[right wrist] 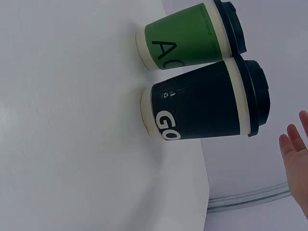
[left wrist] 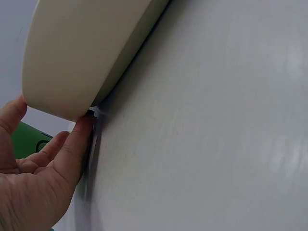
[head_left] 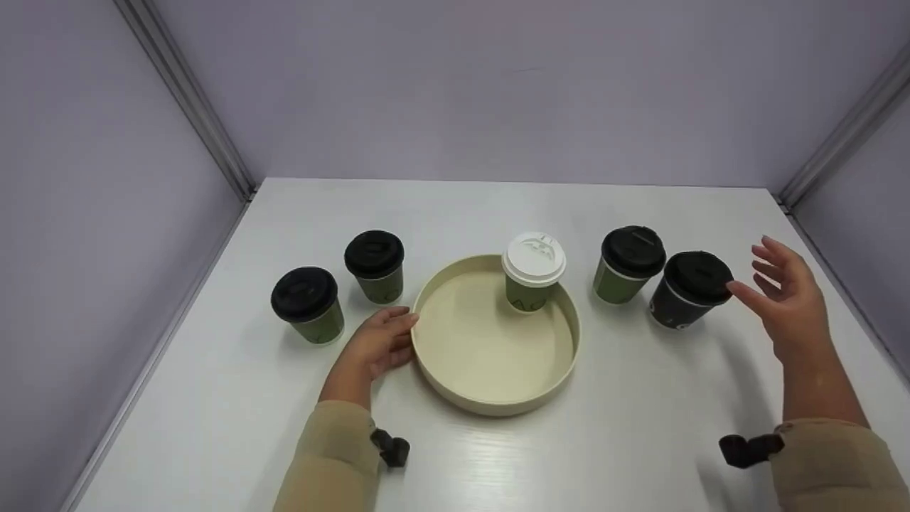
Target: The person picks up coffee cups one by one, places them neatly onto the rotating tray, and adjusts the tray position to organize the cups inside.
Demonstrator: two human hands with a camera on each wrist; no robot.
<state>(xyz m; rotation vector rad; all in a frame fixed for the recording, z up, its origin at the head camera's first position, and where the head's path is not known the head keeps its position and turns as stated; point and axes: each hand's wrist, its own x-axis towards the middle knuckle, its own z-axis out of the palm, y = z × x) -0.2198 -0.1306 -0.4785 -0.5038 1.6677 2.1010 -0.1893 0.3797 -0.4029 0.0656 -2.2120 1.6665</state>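
Observation:
At its left side, my left hand (head_left: 377, 343) holds a round cream tray (head_left: 487, 359). In the left wrist view the thumb touches the upper rim of the tray (left wrist: 72, 53) and a finger meets its lower edge. A green paper cup with a white lid (head_left: 533, 260) stands upright inside the tray. My right hand (head_left: 793, 302) hovers with spread, relaxed fingers just right of a dark cup with a black lid (head_left: 677, 304). In the right wrist view, a gap separates the hand (right wrist: 297, 166) from the dark cup (right wrist: 202, 103).
A green cup with a black lid (head_left: 620, 281) stands close beside the dark one. Left of the tray are two more black-lidded green cups, one farther back (head_left: 380, 286) and one nearer the left edge (head_left: 320, 326). Pale walls (head_left: 455, 92) border the white table (head_left: 625, 441).

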